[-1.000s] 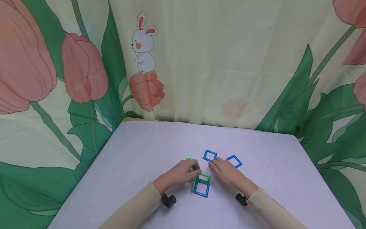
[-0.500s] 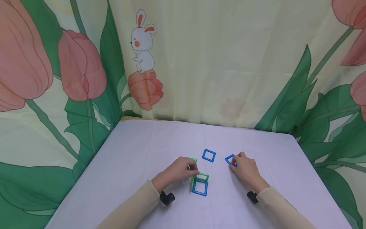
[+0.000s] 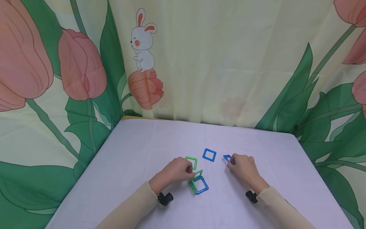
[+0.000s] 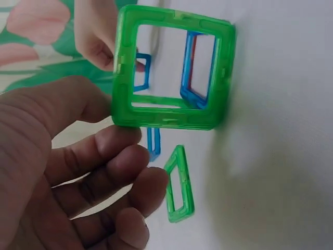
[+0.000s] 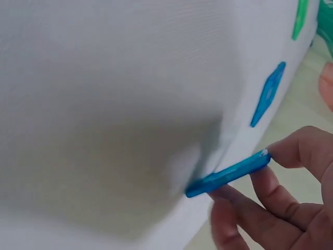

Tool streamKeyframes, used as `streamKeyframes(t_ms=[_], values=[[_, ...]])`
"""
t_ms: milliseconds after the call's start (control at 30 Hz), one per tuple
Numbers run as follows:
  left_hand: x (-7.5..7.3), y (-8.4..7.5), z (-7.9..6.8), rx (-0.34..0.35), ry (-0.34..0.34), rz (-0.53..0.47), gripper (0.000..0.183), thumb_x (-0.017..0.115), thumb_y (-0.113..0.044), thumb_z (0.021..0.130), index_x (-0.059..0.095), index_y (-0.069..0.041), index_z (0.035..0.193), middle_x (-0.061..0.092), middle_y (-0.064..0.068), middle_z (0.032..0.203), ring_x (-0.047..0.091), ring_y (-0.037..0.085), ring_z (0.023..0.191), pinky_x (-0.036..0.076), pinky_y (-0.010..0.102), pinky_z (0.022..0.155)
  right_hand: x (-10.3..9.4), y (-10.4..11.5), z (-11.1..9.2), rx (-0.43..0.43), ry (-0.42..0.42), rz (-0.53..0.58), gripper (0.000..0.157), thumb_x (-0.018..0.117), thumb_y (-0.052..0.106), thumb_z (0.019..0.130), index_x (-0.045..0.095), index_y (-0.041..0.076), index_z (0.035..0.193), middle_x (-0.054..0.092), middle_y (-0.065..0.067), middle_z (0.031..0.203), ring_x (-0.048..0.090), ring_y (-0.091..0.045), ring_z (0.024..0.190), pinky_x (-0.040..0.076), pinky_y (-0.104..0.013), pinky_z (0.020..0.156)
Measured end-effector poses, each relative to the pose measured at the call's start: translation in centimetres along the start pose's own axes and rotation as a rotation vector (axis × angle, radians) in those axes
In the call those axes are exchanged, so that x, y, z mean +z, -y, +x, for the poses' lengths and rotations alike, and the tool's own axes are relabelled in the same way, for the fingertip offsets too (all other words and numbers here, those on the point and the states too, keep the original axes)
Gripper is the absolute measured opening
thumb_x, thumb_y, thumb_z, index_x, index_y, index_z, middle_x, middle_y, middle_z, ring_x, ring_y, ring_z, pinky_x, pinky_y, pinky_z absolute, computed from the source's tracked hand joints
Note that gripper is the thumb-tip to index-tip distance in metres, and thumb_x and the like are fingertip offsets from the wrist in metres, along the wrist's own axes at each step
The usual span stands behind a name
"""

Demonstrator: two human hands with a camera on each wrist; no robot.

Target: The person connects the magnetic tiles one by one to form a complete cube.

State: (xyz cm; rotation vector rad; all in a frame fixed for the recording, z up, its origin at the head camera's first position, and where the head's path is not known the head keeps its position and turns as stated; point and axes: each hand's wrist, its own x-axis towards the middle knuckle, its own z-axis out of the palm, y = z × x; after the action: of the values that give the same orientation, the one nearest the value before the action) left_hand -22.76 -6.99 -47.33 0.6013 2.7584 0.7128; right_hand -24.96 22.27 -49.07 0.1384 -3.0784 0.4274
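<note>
My left hand (image 3: 178, 170) pinches a corner of a green square magnetic tile (image 4: 171, 123) between thumb and forefinger, the other fingers loosely bent. That tile stands on edge, joined to a second green tile (image 3: 201, 173) and a blue square tile (image 3: 205, 183) in a small cluster. My right hand (image 3: 243, 168) grips another blue magnetic tile (image 5: 229, 175) by one edge, thumb on one face and fingers on the other. The held blue tile is tilted, its far edge close over the table, and my fingers partly cover it in the head view.
A loose green square tile (image 3: 195, 164) lies just beyond my left hand. Farther back, between the hands, a blue square tile (image 3: 208, 159) lies flat on the white-covered table (image 3: 160, 140). A curtain (image 3: 200, 79) printed with tulips and a rabbit hangs behind the table.
My right hand has moved right, from beside the far blue tile to the right-hand one, and now grips and tilts it. The cluster at my left hand has turned slightly.
</note>
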Motion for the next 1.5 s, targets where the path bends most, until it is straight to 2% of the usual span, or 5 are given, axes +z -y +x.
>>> streamKeyframes(t_ms=[267, 500, 800, 1133, 1500], values=[[0.1, -0.3, -0.8, -0.025, 0.028, -0.018, 0.019, 0.076, -0.029, 0.088, 0.069, -0.022, 0.071, 0.061, -0.009, 0.063, 0.052, 0.007, 0.060, 0.043, 0.022, 0.055, -1.1, 2.5, -0.9, 0.032, 0.157, 0.172, 0.011, 0.072, 0.018, 0.091, 0.071, 0.008, 0.093, 0.071, -0.002, 0.085, 0.057, -0.016, 0.073, 0.050, -0.032, 0.065], [0.4, -0.7, -1.0, -0.024, 0.050, 0.005, 0.016, 0.077, -0.031, 0.087, 0.074, -0.022, 0.074, 0.061, -0.010, 0.061, 0.053, 0.007, 0.059, 0.043, 0.022, 0.056, -0.8, 4.3, -1.6, -0.067, 0.171, 0.181, 0.009, 0.071, 0.015, 0.096, 0.070, 0.008, 0.102, 0.072, -0.002, 0.089, 0.059, -0.014, 0.077, 0.056, -0.035, 0.073], [0.9, -1.1, -1.2, -0.063, 0.087, -0.091, 0.017, 0.074, -0.029, 0.087, 0.075, -0.019, 0.073, 0.062, -0.007, 0.059, 0.053, 0.009, 0.060, 0.041, 0.023, 0.056, 0.0, 6.2, -2.4, -0.128, 0.151, 0.196, 0.007, 0.071, 0.017, 0.098, 0.069, 0.012, 0.103, 0.070, 0.002, 0.087, 0.058, -0.010, 0.076, 0.057, -0.030, 0.077], [1.6, -1.6, -1.4, -0.088, 0.087, -0.199, 0.032, 0.068, -0.027, 0.088, 0.071, -0.010, 0.061, 0.047, -0.008, 0.044, 0.041, 0.009, 0.046, 0.029, 0.022, 0.047, 0.2, 6.8, -3.0, -0.171, 0.157, 0.252, 0.005, 0.070, 0.017, 0.098, 0.069, 0.015, 0.103, 0.071, 0.003, 0.088, 0.057, -0.008, 0.076, 0.053, -0.024, 0.072], [1.8, -1.6, -1.3, -0.060, 0.090, -0.222, 0.029, 0.066, -0.025, 0.090, 0.068, -0.009, 0.066, 0.051, -0.006, 0.050, 0.046, 0.009, 0.050, 0.034, 0.022, 0.050, 0.2, 6.5, -3.2, -0.271, 0.203, 0.297, 0.007, 0.065, 0.021, 0.102, 0.068, 0.015, 0.103, 0.070, 0.005, 0.088, 0.056, -0.008, 0.076, 0.049, -0.022, 0.069]])
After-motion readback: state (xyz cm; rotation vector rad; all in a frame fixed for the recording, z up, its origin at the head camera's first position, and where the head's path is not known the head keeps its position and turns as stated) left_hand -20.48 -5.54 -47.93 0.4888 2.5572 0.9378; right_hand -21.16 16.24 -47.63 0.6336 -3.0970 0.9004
